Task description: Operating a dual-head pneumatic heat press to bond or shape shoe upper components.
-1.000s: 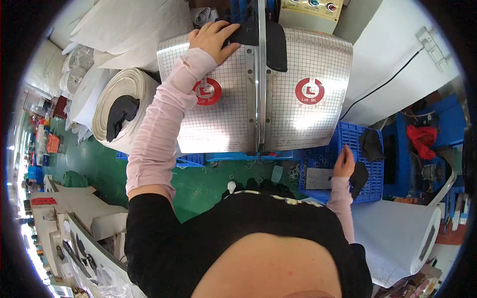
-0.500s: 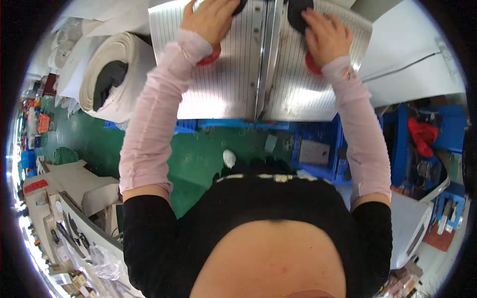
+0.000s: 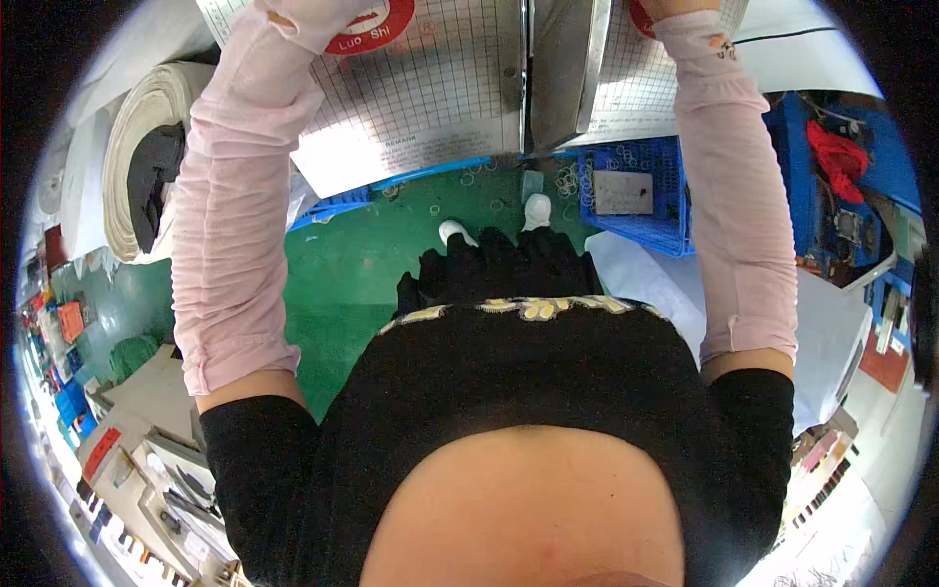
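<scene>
Fingers impossible to judge: both hands cut off at twelve o'clock, beyond the frame. Only pink sleeves showing, left sleeve (image 3: 240, 196) at ten, right sleeve (image 3: 734, 186) at two, reaching over the gridded cutting board (image 3: 430, 88). Metal arm (image 3: 562, 68) down its middle. Fabric roll (image 3: 142, 166) at nine.

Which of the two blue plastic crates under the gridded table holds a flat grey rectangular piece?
The blue plastic crate on the right, beside the right pink sleeve. A flat grey rectangular piece lies in it; the left blue crate is mostly hidden under the table.
</scene>
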